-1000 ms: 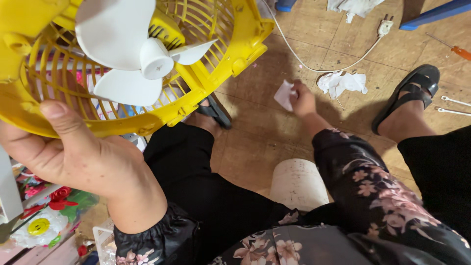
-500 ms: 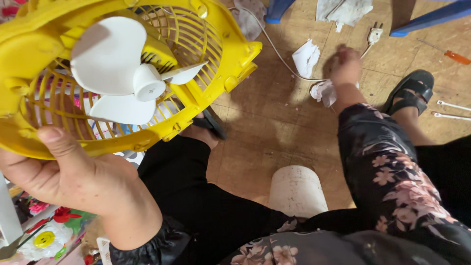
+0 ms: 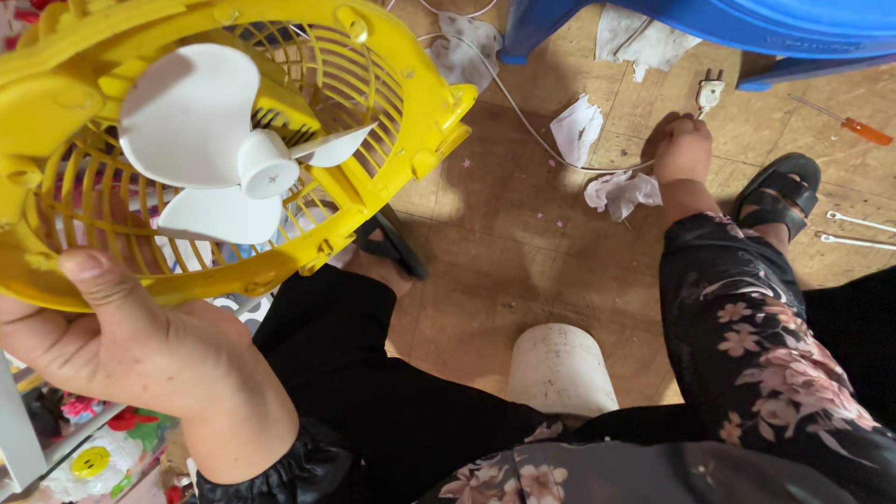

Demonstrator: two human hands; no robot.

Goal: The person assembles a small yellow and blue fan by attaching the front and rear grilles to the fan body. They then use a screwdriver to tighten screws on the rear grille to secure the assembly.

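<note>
Left hand [image 3: 112,341] is clamped on the rim of the yellow fan housing [image 3: 411,103], held up, white blade [image 3: 229,154] inside. Right hand [image 3: 684,149] is curled closed on the floor [image 3: 523,271], touching a crumpled tissue [image 3: 621,193]; grip unclear.

Fan [image 3: 215,149] left; tissue [image 3: 623,192] beside right hand [image 3: 683,149]; screwdriver [image 3: 845,120] far right.

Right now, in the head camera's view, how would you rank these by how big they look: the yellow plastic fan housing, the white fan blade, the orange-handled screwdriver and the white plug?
1. Yellow plastic fan housing, though it is nearest the camera, which inflates it.
2. White fan blade, inside the housing.
3. Orange-handled screwdriver on the floor.
4. White plug, also on the floor.
</note>
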